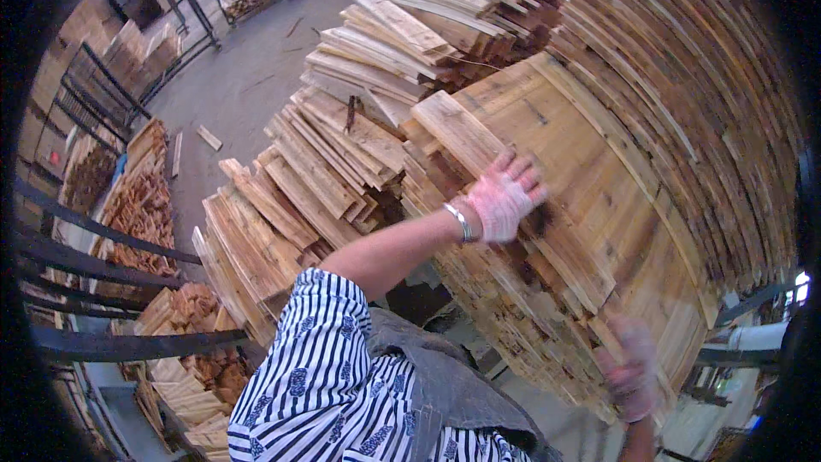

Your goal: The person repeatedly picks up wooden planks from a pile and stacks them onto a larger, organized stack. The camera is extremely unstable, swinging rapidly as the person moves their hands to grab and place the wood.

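Note:
My left hand (506,197), in a pale pinkish knit glove, lies over a wooden board (457,130) with its fingers stretched out. That board runs along the near edge of a tall stack of planks (462,257). A broad layer of flat yellowish boards (590,141) covers the stack's top beyond the hand. My right hand (633,368), also gloved, is at the stack's right end, near the end of the board (590,282). Motion smears its fingers, so I cannot make out whether it grips anything.
Several piles of loose planks (325,162) stand to the left and behind. A high wall of stacked boards (684,94) rises at the right. Dark metal bars (128,346) cross the left side. Grey floor (231,90) shows at the back left, with a few wood scraps.

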A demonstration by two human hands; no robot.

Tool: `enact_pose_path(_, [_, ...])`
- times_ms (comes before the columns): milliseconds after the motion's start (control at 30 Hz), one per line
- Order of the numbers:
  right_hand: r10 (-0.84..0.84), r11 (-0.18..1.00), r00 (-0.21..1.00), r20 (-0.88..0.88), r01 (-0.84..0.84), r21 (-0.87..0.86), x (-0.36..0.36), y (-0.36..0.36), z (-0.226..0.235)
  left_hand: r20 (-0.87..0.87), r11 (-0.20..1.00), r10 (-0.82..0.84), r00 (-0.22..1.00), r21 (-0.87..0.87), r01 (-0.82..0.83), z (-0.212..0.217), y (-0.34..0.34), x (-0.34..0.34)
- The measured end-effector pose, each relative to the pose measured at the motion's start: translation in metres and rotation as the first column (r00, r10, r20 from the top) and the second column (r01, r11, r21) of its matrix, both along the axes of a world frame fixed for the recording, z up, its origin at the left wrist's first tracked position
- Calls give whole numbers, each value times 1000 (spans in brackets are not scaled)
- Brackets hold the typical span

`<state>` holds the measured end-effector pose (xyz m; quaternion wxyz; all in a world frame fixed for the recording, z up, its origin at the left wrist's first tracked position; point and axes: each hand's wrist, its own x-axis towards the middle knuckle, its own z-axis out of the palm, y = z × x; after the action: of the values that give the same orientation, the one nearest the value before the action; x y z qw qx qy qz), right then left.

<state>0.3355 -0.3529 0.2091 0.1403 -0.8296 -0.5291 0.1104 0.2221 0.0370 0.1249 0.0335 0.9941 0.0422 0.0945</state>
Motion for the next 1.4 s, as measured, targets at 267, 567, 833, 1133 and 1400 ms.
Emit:
enact_pose_path(267, [-174,913,630,-757,-184,-363,-142,184,-195,257,705,301,919,-709,-33,-127,-15,-175])
enact_pose_path(567, [-166,934,354,-920,356,-31,-212,463,-363,-558,-597,766,319,-802,30,-285,154,-346])
enact_pose_path(833, [-115,695,-488,-865,583,-421,-202,573,-381,-540,-575,781,316,-818,24,-368,239,-335])
enact_pose_path(1133, [-161,463,-308,-938,816,-347,-258,583,-365,-663,-787,586,465,-331,520,-354,267,-328])
enact_pose_path(1400, [-201,579,-577,-792,582,-571,-244,568,-314,-588,-798,599,543,-384,465,-379,272,-326])
